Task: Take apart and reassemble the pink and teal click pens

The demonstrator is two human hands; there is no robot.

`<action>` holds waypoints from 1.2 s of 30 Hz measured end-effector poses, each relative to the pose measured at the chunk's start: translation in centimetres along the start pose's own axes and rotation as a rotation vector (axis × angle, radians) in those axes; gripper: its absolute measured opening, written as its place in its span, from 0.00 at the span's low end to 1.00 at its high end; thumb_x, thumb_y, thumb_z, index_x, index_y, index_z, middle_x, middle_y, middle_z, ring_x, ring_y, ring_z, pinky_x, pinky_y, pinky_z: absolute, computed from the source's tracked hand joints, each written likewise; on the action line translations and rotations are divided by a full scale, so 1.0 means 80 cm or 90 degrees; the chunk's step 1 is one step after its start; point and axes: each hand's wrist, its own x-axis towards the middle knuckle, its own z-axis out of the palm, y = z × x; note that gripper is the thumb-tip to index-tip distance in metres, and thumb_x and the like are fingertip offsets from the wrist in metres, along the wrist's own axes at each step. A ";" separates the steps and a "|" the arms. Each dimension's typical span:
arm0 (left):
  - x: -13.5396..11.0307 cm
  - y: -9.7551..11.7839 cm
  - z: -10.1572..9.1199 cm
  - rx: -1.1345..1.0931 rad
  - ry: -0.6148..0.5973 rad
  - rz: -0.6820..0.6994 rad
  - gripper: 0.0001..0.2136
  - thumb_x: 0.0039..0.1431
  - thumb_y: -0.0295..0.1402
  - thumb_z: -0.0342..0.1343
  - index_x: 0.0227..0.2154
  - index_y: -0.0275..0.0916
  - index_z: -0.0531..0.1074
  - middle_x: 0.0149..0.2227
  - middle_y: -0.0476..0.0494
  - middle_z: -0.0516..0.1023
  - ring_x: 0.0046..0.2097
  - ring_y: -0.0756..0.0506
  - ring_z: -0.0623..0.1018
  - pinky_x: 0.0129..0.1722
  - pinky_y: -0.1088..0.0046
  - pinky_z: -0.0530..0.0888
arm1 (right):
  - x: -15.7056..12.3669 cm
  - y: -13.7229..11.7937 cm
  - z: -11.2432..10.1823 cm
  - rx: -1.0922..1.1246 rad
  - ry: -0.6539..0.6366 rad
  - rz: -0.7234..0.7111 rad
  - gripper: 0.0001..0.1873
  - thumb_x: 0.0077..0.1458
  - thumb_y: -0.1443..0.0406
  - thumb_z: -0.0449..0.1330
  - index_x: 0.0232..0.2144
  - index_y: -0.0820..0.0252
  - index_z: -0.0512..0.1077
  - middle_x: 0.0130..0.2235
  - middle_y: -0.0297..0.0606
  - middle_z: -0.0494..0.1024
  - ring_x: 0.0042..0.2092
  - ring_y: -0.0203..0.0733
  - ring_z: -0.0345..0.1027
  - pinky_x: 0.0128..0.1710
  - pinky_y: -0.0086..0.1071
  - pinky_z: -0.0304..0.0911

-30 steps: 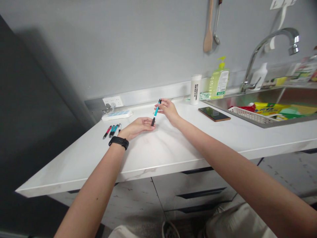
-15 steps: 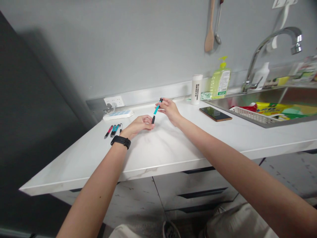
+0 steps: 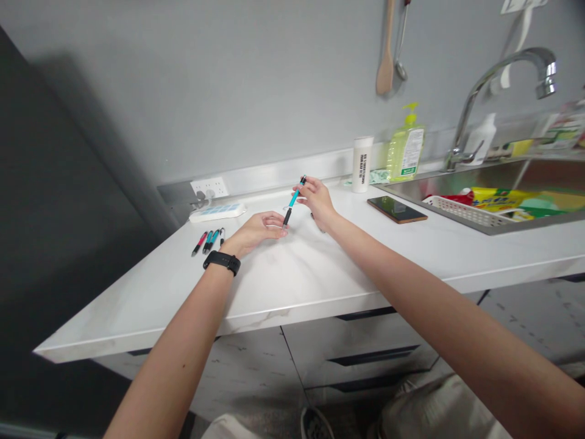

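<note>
A ballpoint pen [image 3: 294,199] with a turquoise barrel and black grip slants between my two hands above the counter. My right hand [image 3: 319,200] pinches its upper end, near the push button. Down at the tip, the thumb and fingers of my left hand [image 3: 261,231] close around the pen's lower end. Left of that hand lie several pens on the counter: a red one [image 3: 199,243], turquoise ones [image 3: 211,241] and a white one [image 3: 222,235] partly behind my wrist. A small dark thing [image 3: 322,230] shows beneath my right hand, mostly hidden.
The white counter [image 3: 292,274] carries a power strip [image 3: 218,211] at the back left. Right of my hands are a phone [image 3: 397,210], a white cylinder [image 3: 362,164], a yellow-green soap bottle [image 3: 406,149] and the sink [image 3: 493,225] under a tap [image 3: 470,103].
My right hand has shifted slightly right and up with the pen. More of the black grip shows outside my left fingers. The dark thing under my right hand has come into sight.
</note>
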 end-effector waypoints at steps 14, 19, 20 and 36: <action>0.003 -0.008 -0.007 0.051 0.061 -0.004 0.10 0.41 0.34 0.64 0.25 0.35 0.71 0.26 0.47 0.75 0.31 0.50 0.75 0.32 0.74 0.66 | -0.002 0.000 0.001 -0.003 -0.005 -0.014 0.13 0.50 0.66 0.59 0.38 0.56 0.61 0.32 0.31 0.76 0.35 0.34 0.72 0.34 0.29 0.66; 0.005 -0.010 -0.010 0.067 0.046 0.011 0.09 0.42 0.35 0.63 0.23 0.36 0.69 0.26 0.48 0.75 0.32 0.50 0.75 0.33 0.74 0.66 | -0.003 0.000 0.000 -0.007 -0.025 -0.020 0.13 0.50 0.64 0.60 0.38 0.56 0.61 0.32 0.32 0.76 0.36 0.35 0.72 0.34 0.30 0.66; 0.004 -0.010 -0.009 0.073 0.041 0.011 0.10 0.42 0.35 0.63 0.22 0.35 0.69 0.26 0.47 0.76 0.32 0.50 0.75 0.33 0.74 0.66 | -0.003 0.000 0.000 -0.009 -0.027 -0.022 0.14 0.50 0.64 0.60 0.38 0.56 0.61 0.32 0.32 0.76 0.36 0.35 0.72 0.34 0.30 0.66; -0.001 0.000 0.004 0.037 0.054 -0.053 0.13 0.39 0.33 0.65 0.30 0.34 0.73 0.29 0.46 0.75 0.32 0.50 0.74 0.32 0.73 0.68 | -0.003 -0.010 0.000 0.007 0.003 0.005 0.11 0.49 0.66 0.60 0.36 0.58 0.65 0.33 0.34 0.77 0.35 0.34 0.72 0.38 0.32 0.64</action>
